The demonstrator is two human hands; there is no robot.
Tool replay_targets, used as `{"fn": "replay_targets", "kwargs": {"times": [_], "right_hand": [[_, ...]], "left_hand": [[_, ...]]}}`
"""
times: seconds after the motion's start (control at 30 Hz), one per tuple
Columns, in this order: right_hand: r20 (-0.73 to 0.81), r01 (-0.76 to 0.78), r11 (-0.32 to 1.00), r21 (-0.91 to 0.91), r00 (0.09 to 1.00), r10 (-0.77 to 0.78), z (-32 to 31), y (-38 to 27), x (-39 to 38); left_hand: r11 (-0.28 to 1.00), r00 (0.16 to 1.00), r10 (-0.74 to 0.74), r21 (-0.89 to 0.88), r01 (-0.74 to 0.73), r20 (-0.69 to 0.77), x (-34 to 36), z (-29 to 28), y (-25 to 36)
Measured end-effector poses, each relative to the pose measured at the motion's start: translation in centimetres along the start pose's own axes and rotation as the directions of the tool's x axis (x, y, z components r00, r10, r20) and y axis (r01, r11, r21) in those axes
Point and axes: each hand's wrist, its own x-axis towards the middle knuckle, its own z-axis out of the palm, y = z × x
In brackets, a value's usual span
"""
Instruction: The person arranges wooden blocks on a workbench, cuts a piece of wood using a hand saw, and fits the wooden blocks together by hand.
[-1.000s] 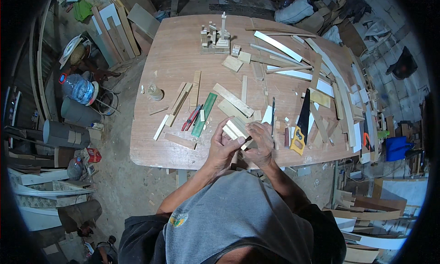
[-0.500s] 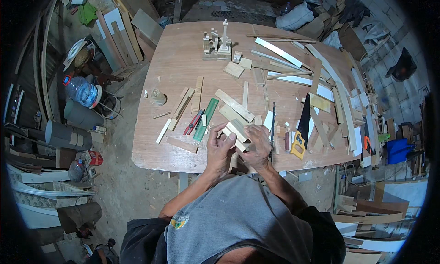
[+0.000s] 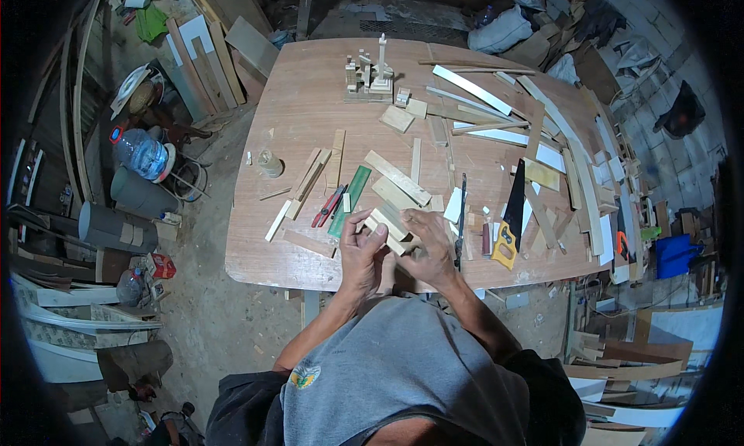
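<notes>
Between both hands, above the table's near edge, is a small pale wooden block (image 3: 390, 223) that looks built of joined pieces. My left hand (image 3: 363, 248) grips its left end, thumb on the near face. Curled fingers of my right hand (image 3: 430, 248) hold its right side. Just beyond lie wood strips (image 3: 397, 178) and a green strip (image 3: 353, 194) with a small wood piece on it. Red-handled pliers (image 3: 328, 207) rest left of the green strip. To the right are a thin dark blade (image 3: 462, 213) and a handsaw with a yellow handle (image 3: 505, 244).
A small wooden model with a tower (image 3: 370, 78) stands at the table's far side. Long wood and white strips (image 3: 496, 124) pile up on the right. A glass jar (image 3: 270, 164) sits on the left. Beside the table, a large water bottle (image 3: 141, 153) rests on a stand.
Both hands and the block have shifted slightly to the left, and the block has turned a little. The right hand's fingers have changed position along its side.
</notes>
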Motion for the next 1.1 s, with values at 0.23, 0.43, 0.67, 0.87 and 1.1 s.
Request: {"fn": "replay_targets", "kwargs": {"times": [0.23, 0.43, 0.67, 0.87, 1.1], "right_hand": [[0.175, -0.323, 0.836, 0.443, 0.946, 0.273, -0.9, 0.7, -1.2], [0.082, -0.249, 0.844, 0.475, 0.968, 0.239, -0.8, 0.2, -0.8], [0.071, -0.234, 0.844, 0.482, 0.971, 0.229, -1.3, 0.2, -0.7], [0.063, -0.223, 0.859, 0.461, 0.974, 0.219, -1.3, 0.4, -0.3], [0.074, -0.204, 0.866, 0.457, 0.979, 0.191, -1.4, 0.9, 0.4]], "left_hand": [[0.895, 0.934, 0.231, 0.318, -0.314, 0.271, -0.3, -0.7, 0.4], [0.827, 0.861, 0.326, 0.324, -0.460, 0.390, -0.2, -0.8, 0.1], [0.806, 0.802, 0.379, 0.260, -0.531, 0.462, 0.0, -0.7, -0.1], [0.828, 0.815, 0.360, 0.248, -0.504, 0.453, 0.4, -0.8, 0.0], [0.894, 0.897, 0.293, 0.237, -0.380, 0.332, 0.5, 0.0, 0.5]]}}
